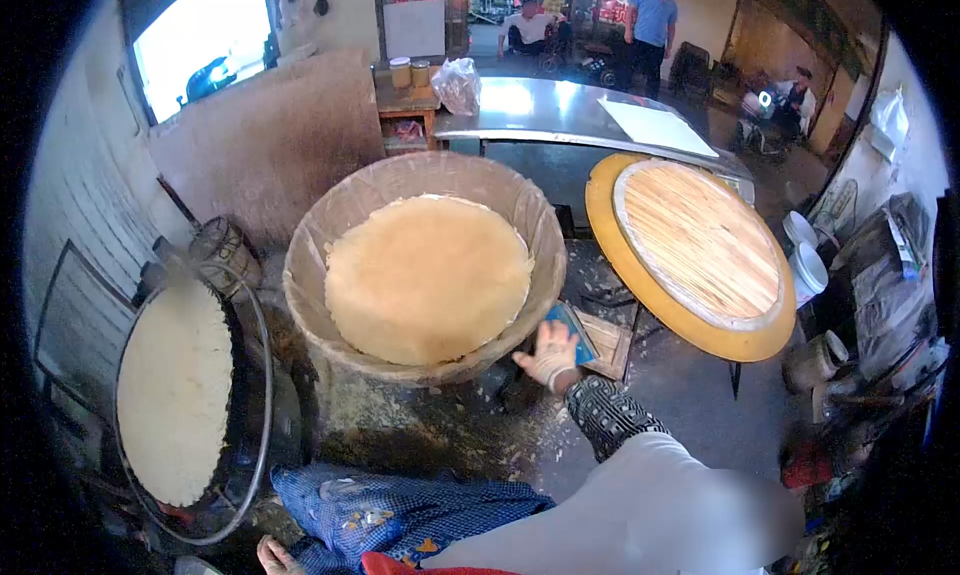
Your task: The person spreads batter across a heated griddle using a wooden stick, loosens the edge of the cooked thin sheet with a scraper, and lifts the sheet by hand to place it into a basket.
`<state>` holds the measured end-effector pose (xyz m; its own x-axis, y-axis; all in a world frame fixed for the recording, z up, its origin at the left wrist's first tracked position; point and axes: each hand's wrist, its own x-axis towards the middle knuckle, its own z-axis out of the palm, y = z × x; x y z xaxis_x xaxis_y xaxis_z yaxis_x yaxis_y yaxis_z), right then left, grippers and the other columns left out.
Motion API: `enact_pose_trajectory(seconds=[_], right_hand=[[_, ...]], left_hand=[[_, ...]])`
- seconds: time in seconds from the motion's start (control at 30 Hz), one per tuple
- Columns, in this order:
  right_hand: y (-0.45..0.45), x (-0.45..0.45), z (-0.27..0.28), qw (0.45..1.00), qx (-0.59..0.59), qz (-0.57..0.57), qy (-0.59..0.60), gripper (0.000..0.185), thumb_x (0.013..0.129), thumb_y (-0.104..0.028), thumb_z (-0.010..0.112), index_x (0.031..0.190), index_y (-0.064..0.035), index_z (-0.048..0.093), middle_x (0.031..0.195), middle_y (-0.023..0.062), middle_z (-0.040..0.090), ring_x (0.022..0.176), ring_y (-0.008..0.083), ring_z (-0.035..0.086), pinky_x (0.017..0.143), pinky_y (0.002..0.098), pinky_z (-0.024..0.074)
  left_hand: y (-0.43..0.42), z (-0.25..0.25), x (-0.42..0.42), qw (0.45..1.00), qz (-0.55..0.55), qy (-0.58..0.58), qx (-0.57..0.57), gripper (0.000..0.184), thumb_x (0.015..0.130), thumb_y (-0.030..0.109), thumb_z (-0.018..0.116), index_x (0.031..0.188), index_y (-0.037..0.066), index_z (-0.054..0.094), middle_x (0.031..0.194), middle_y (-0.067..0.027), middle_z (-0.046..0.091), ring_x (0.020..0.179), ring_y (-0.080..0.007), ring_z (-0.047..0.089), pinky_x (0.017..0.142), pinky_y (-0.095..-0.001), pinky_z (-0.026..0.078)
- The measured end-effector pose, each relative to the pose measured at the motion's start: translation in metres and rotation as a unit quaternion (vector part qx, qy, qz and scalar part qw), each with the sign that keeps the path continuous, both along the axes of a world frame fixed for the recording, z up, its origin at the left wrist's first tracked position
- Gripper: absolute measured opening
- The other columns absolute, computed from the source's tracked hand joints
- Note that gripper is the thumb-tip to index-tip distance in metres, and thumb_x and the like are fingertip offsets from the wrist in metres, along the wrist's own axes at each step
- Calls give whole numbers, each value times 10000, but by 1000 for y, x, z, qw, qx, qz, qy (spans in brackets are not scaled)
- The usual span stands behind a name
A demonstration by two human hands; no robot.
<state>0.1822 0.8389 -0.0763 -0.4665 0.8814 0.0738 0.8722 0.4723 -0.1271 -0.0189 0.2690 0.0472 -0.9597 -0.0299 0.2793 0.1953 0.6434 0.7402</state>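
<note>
My right hand (552, 353) reaches forward in a patterned sleeve cuff, fingers spread, beside a flat blue item (570, 327) on a small wooden box (606, 343). Whether it touches the blue item I cannot tell. Just left of it stands a large round basket (305, 275) with a cloth-like lining, holding a wide tan flatbread or pancake stack (430, 275). My left hand (277, 557) shows only partly at the bottom edge, near the blue checked apron (400, 510); its grip is hidden. Pale round dough (175, 395) covers a dark griddle (238, 360) at left.
A round slatted board (700, 245) lies on a larger yellow disc (612, 270) at right. Behind is a metal counter (540, 105) with a white sheet (657, 127) and plastic bag (457, 85). A metal hoop (268, 415) surrounds the griddle. White buckets (808, 270) stand right. People are beyond.
</note>
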Motion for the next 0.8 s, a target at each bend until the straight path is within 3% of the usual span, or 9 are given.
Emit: enact_pose_trajectory(seconds=[0.1, 0.27, 0.37, 0.43, 0.53, 0.63, 0.7, 0.77, 0.8], right_hand=[[28, 13, -10, 969, -162, -184, 34, 1096, 655, -631, 726, 1459, -30, 286, 1475, 258, 319, 1404, 401, 256, 1087, 646, 163], [40, 25, -117, 982, 40, -153, -105, 631, 846, -370, 613, 1360, -48, 442, 1304, 211, 491, 1235, 366, 458, 987, 597, 330], [43, 30, -109, 984, 92, -135, -71, 329, 913, -221, 503, 1189, -61, 584, 1078, 153, 623, 1012, 317, 602, 798, 483, 485], [62, 51, -105, 989, -4, -144, -46, 726, 695, -543, 747, 1140, 2, 568, 962, 170, 667, 905, 338, 661, 761, 462, 528], [37, 78, -4, 990, -58, -105, -77, 308, 792, -371, 662, 870, -76, 704, 791, 147, 703, 770, 318, 691, 689, 420, 548], [46, 103, -35, 980, -53, -177, -68, 219, 804, -256, 615, 719, -90, 728, 755, 125, 702, 709, 285, 681, 689, 387, 550], [3, 99, 3, 982, -170, -65, 58, 157, 819, -169, 603, 713, -90, 689, 732, 86, 677, 697, 254, 651, 682, 372, 533], [-53, 62, 56, 885, -355, 138, 268, 139, 834, -81, 591, 708, -91, 649, 709, 46, 652, 684, 224, 621, 675, 358, 515], [-45, 33, 14, 772, -481, 99, 403, 88, 770, -16, 602, 757, -82, 659, 768, 37, 668, 740, 226, 638, 724, 353, 526]], left_hand=[[8, 31, -6, 999, -33, -1, -18, 364, 986, 269, 564, 1132, -60, 619, 1059, -206, 665, 936, -299, 620, 888, -362, 491], [-6, 19, -25, 992, -67, 50, -97, 332, 979, 227, 573, 1125, -67, 625, 1060, -238, 663, 939, -337, 626, 876, -384, 497], [-16, 8, -32, 976, -136, 107, -130, 333, 975, 235, 582, 1107, -66, 630, 1050, -243, 662, 935, -344, 624, 875, -387, 495], [-10, 18, -25, 984, -125, 76, -104, 322, 980, 238, 575, 1096, -56, 635, 1045, -237, 663, 930, -344, 624, 864, -386, 497], [-24, 20, -25, 987, -113, 58, -95, 308, 986, 243, 564, 1110, -29, 642, 1058, -214, 669, 935, -327, 627, 866, -379, 496], [-28, 29, -18, 994, -89, 12, -64, 311, 984, 249, 570, 1120, -21, 644, 1066, -203, 672, 946, -315, 626, 872, -369, 495], [-30, 20, -22, 996, -80, -4, -45, 319, 980, 253, 576, 1131, -20, 640, 1073, -198, 673, 965, -312, 631, 873, -364, 498], [-38, -3, -25, 996, -83, -4, -27, 327, 978, 262, 581, 1133, -20, 640, 1081, -197, 673, 976, -312, 632, 878, -362, 497], [-17, 11, -16, 999, -49, -4, -14, 283, 963, 216, 590, 1112, -17, 648, 1060, -207, 668, 966, -341, 629, 865, -404, 499]])
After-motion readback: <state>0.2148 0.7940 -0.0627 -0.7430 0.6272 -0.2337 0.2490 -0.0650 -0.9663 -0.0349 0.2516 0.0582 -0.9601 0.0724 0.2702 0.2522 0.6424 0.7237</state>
